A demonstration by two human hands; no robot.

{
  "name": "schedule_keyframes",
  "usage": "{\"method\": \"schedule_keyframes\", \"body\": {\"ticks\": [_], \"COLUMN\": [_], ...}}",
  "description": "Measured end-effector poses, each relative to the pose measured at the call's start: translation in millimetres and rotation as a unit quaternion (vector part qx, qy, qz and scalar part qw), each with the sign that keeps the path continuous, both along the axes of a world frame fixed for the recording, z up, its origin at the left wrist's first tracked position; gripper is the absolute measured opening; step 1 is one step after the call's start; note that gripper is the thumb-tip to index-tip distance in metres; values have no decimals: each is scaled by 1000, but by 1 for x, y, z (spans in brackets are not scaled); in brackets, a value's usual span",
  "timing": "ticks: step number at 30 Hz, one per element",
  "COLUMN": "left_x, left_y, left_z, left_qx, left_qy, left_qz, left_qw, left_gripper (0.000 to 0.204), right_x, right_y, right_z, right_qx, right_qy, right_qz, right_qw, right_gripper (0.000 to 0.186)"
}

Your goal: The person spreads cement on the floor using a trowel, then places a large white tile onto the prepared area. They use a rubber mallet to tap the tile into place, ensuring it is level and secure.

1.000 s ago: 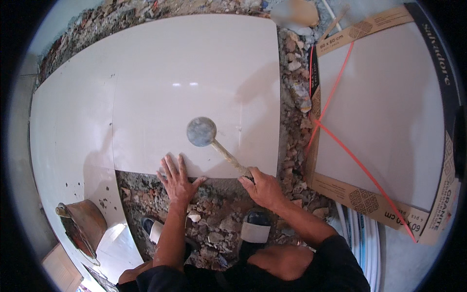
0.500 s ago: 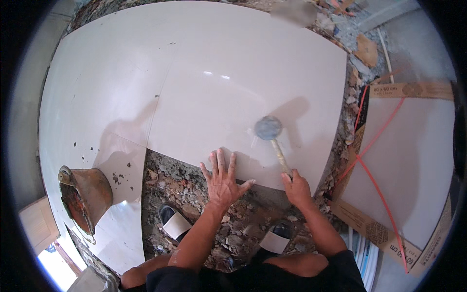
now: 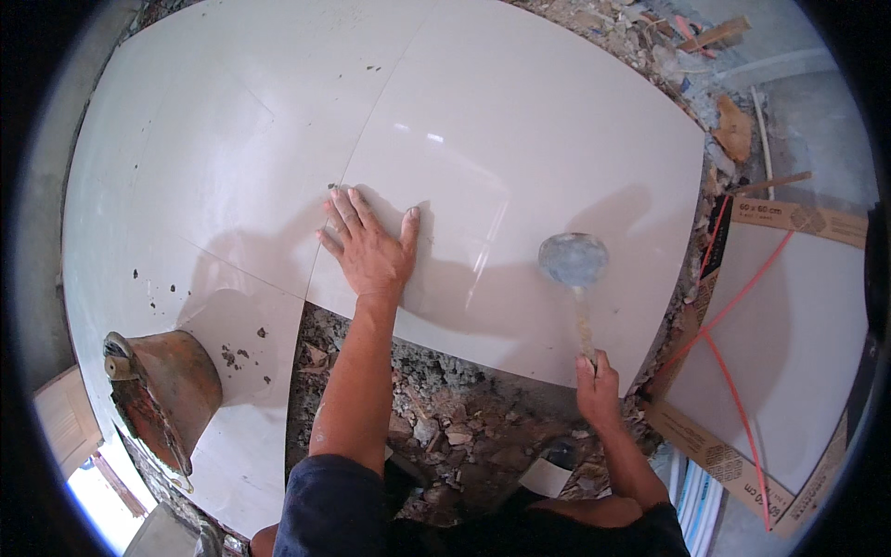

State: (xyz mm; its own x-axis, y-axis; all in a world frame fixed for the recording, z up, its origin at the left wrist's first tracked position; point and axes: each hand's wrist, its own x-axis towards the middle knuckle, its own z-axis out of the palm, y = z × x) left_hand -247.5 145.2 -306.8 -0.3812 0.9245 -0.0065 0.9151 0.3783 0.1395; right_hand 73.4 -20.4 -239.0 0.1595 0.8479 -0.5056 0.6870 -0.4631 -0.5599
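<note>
My right hand (image 3: 599,385) is wrapped round the handle of a mallet (image 3: 574,259), whose round grey head is over the right part of a large glossy white floor tile (image 3: 520,158). Whether the head touches the tile I cannot tell. Fingers spread, my left hand (image 3: 371,246) lies on the same tile at its left side, fingertips near the joint with the neighbouring tile (image 3: 204,158). Bits of dark mortar are scattered on the laid tiles.
On the tiles at left a mortar-crusted bucket (image 3: 176,381) lies tipped. Rubble and rough mortar (image 3: 455,408) fill the gap before me. A strapped carton of tiles (image 3: 789,343) stands at right, with white pipes (image 3: 696,492) beside it. Debris (image 3: 650,46) lines the far right edge.
My left hand has moved from the tile's near edge forward and left to the joint. The mallet has shifted to the right and slightly nearer me, still in my right hand.
</note>
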Motion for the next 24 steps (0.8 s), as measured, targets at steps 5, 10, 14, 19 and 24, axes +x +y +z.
{"method": "schedule_keyframes", "body": {"ticks": [5,10,14,19,24], "left_x": [0,-1,-9,-50,-91], "left_y": [1,-1,-13,-73,-143], "left_z": [1,-4,-14,26,136], "left_qx": [-8,-14,-17,-136,-524], "left_qy": [-4,10,4,1,142], "left_qz": [1,-6,-14,-73,-141], "left_qw": [1000,1000,1000,988,828], "left_gripper": [92,88,82,76,76], "right_x": [-10,8,36,66,78], "right_y": [9,-10,-30,-57,-79], "right_z": [-4,-5,2,2,-5], "right_qx": [42,50,-55,-79,-31], "right_qy": [-43,-49,1,29,72], "right_qz": [52,59,27,39,127], "right_qw": [997,996,998,996,989], "right_gripper": [32,33,39,43,46]}}
